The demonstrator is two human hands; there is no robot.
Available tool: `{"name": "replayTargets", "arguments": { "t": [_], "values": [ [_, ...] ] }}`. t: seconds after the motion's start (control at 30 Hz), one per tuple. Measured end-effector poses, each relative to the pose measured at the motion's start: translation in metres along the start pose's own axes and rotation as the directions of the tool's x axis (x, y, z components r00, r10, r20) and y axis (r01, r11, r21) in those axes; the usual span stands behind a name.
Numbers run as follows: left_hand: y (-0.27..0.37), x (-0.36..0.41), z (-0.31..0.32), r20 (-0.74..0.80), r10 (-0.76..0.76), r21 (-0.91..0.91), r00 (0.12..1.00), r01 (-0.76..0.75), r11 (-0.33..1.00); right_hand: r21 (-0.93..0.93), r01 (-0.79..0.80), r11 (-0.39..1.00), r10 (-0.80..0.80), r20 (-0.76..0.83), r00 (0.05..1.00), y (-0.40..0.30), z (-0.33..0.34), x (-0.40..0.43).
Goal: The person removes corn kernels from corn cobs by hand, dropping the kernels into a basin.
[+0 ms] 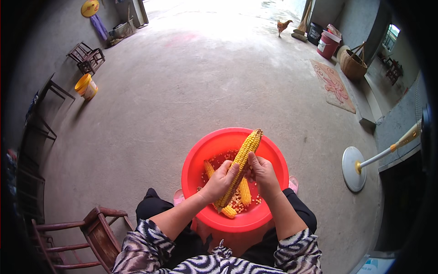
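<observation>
An ear of corn (245, 153) with yellow kernels is held tilted over a red plastic basin (191, 171), its upper end pointing away to the right. My left hand (221, 178) grips it around the lower middle, thumb on top. Higher up, my right hand (262, 171) holds its right side, with the thumb against the kernels; the fingers behind are partly hidden. In the basin lie more corn ears (245, 192), one at the left and one near the front (228, 212), among loose kernels (236, 200). A darker strip without kernels shows along the held ear's lower right side.
A wooden chair (102, 233) is at my lower left, a yellow bucket (87, 88) farther off. To the right stands a fan's round base (352, 169). Farther right are a floor mat (333, 85), a woven basket (352, 66) and a red bucket (328, 44). A chicken (282, 27) stands near the doorway.
</observation>
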State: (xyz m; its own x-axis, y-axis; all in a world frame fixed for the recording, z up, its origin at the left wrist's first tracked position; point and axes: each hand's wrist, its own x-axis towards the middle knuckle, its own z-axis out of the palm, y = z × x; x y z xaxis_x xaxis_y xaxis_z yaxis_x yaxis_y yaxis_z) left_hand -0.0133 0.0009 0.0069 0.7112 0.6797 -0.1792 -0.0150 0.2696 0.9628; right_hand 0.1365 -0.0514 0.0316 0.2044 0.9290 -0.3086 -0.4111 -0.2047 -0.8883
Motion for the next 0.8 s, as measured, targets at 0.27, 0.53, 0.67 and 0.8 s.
{"name": "replayTargets", "arguments": {
  "t": [0.27, 0.53, 0.67, 0.8],
  "values": [
    [0.004, -0.001, 0.003, -0.007, 0.009, -0.131, 1.0, -0.01, 0.991, -0.096, 0.046, 0.994, -0.046, -0.001, 0.999, 0.006, 0.0, 0.002],
    [0.014, -0.004, 0.003, 0.01, -0.022, -0.166, 1.0, 0.024, 0.986, 0.005, 0.028, 1.0, -0.029, 0.055, 0.998, 0.002, 0.001, 0.001],
    [0.002, -0.001, 0.0, 0.011, -0.016, -0.097, 1.0, 0.017, 0.995, 0.154, -0.035, 0.987, 0.026, 0.062, 0.998, 0.001, -0.002, 0.001],
    [-0.003, -0.001, -0.001, 0.018, 0.011, 0.0, 1.0, -0.011, 1.0, -0.019, 0.0, 1.0, 0.0, 0.005, 1.0, 0.005, -0.003, 0.003]
  ]
}}
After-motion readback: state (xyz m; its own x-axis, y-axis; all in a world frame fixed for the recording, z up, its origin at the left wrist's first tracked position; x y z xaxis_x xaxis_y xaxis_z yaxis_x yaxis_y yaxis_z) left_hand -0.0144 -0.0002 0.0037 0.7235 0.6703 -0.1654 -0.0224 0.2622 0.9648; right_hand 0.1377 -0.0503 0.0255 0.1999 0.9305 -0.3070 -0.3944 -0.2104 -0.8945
